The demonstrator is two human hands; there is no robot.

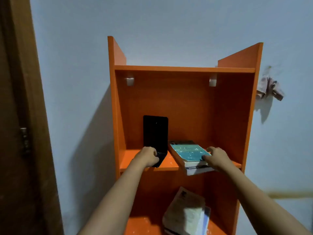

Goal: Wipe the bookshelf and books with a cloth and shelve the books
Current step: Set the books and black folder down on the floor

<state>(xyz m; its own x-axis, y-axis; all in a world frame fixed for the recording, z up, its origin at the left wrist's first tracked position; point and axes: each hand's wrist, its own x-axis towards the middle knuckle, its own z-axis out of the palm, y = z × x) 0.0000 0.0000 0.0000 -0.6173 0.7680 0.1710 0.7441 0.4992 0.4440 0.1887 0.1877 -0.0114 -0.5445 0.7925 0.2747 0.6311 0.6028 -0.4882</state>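
Observation:
An orange bookshelf stands against a pale blue wall. On its middle board, a black metal bookend stands upright at the left, and my left hand grips its flat base. To the right, a stack of books with a teal-covered book on top lies flat and juts over the board's front edge. My right hand holds the stack's near right corner. A pale cloth hangs on the wall to the right of the shelf.
More books lean in a loose pile on the lower board. A brown wooden door fills the left side. The top board of the shelf carries nothing.

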